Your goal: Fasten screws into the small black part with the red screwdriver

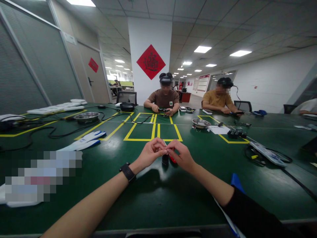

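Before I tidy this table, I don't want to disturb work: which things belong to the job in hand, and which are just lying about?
Likely in use, at the left hand and right hand:
slim metallic piece
black object
red object

Apparently lying about:
white-and-blue glove
left metal bowl
right metal bowl
white paper

The left hand and right hand meet above a black cylinder. A red object is just right of the cylinder, a white-and-blue glove well left.
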`<state>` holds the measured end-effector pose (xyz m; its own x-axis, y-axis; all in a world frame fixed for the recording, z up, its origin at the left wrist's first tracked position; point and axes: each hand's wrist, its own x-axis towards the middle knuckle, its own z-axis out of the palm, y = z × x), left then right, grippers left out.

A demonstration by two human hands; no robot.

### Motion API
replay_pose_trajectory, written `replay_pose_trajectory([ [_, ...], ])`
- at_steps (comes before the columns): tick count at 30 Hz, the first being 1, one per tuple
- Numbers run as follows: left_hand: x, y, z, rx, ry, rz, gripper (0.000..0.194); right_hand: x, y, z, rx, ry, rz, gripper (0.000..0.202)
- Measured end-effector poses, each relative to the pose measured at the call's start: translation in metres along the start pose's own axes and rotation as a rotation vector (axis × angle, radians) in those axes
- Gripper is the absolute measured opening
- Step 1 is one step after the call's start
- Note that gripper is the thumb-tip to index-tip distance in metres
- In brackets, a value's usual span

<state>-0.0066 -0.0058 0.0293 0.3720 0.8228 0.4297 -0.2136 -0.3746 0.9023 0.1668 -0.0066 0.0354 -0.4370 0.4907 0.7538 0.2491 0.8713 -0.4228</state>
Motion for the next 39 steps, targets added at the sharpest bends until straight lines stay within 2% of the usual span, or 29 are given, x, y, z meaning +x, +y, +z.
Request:
replay_pose_trajectory([
  [5, -0.001, -0.001, 0.0, 0.025, -0.031, -0.01, 0.032, 0.0, 0.002, -0.002, 0.055, 0.027, -0.005, 0.011],
  [9, -0.002, -0.002, 0.001, 0.043, -0.041, -0.02, 0.028, 0.0, 0.004, -0.006, 0.088, 0.0, 0.027, 0.01],
  [19, -0.004, -0.002, 0.007, 0.207, 0.038, 0.064, 0.026, -0.001, 0.003, -0.003, -0.002, -0.034, 0.072, 0.007],
  [23, -0.002, -0.006, 0.005, 0.4, 0.177, 0.14, 0.026, -0.003, 0.009, 0.001, -0.033, -0.022, 0.128, 0.007],
  [25, -0.002, -0.009, 0.001, 0.551, 0.221, 0.183, 0.036, -0.004, 0.013, 0.0, -0.061, -0.018, 0.142, 0.007],
  [28, -0.003, -0.012, -0.005, 0.751, 0.1, 0.185, 0.049, -0.004, 0.018, -0.005, -0.122, -0.021, 0.144, 0.007],
  [31, -0.005, -0.017, -0.006, 0.856, -0.011, 0.133, 0.045, -0.004, 0.019, -0.009, -0.18, -0.035, 0.121, 0.008],
  [35, -0.005, -0.024, -0.006, 0.878, -0.057, 0.041, 0.03, -0.003, 0.016, -0.012, -0.285, -0.131, 0.02, 0.01],
  [39, -0.002, -0.028, -0.008, 0.877, 0.044, -0.022, 0.033, 0.001, 0.016, -0.011, -0.485, -0.326, -0.132, 0.011],
])
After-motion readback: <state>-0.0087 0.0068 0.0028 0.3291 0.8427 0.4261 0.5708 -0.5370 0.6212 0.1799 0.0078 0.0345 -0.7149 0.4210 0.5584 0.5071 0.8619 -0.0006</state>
